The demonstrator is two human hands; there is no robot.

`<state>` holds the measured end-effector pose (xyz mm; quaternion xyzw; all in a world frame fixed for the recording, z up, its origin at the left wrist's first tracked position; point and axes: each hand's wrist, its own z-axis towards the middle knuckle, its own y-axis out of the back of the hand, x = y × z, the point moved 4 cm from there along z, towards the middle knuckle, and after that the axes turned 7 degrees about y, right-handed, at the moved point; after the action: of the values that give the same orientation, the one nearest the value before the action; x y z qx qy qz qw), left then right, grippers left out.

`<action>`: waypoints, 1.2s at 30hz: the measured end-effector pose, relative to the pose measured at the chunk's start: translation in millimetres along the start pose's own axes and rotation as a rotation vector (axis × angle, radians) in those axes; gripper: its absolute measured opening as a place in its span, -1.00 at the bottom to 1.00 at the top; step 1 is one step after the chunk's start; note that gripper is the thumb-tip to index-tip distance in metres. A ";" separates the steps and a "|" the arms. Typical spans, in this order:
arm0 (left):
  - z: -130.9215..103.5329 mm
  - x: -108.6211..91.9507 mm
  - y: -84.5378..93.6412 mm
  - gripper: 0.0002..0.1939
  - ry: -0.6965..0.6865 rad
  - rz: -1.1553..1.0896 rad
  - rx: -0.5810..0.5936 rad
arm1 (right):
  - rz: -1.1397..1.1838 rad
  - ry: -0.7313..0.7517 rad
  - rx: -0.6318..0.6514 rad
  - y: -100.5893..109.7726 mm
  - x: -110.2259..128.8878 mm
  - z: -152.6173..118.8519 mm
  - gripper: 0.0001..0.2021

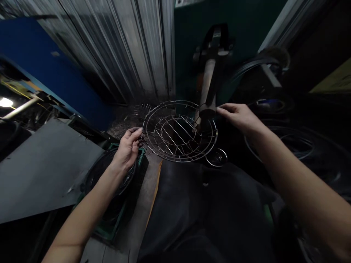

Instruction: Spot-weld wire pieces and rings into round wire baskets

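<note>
A round wire basket (181, 138), made of concentric rings joined by short cross wires, is tilted in front of me. My left hand (130, 144) is closed on its left rim, thumb on top. Over its right side stands the thick metal arm (208, 84) of a machine, its blunt end (207, 110) among the wires. My right hand (237, 115) is closed in a pinch beside that end; what the fingertips hold is too small and dark to make out. Below the basket's right edge is a small metal ring-shaped dish (216, 157).
At left, a grey metal sheet (49, 164) slopes beside a green crate (109, 233) bearing a dark round tub with wire pieces. Wire scraps (139, 109) lie by the corrugated wall (123, 47). Dark round wire bundles (296, 142) stand at right. A dark apron (203, 219) covers my lap.
</note>
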<state>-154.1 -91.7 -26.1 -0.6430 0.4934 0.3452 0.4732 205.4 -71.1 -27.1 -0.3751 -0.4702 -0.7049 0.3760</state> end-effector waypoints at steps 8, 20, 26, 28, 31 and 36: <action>-7.3 -6.4 -4.7 -0.58 -0.010 -0.005 0.050 | 0.160 -0.177 0.206 -20.2 -4.9 25.0 -0.71; -23.6 -66.3 -41.1 -0.61 -0.264 0.303 0.154 | 0.263 -0.318 0.261 -16.6 -19.7 -0.3 -0.63; -22.8 -86.7 -70.3 -0.58 -0.251 0.289 0.198 | 0.293 -0.371 0.199 -20.2 -27.3 -8.8 -0.59; -25.5 -95.1 -82.7 -0.66 -0.313 0.394 0.202 | 0.294 -0.378 0.210 -27.3 -29.2 -11.7 -0.58; -31.5 -108.1 -97.3 -0.78 -0.431 0.628 0.179 | 0.299 -0.373 0.236 -38.3 -31.6 -20.4 -0.56; -41.5 -108.3 -90.1 -0.69 -0.367 0.800 0.143 | 0.191 -0.352 0.204 -42.6 -33.7 -53.5 -0.58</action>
<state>-98.2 -91.9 109.8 -0.2954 0.6336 0.5746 0.4255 173.2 -104.0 -87.9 -0.4952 -0.5598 -0.5385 0.3891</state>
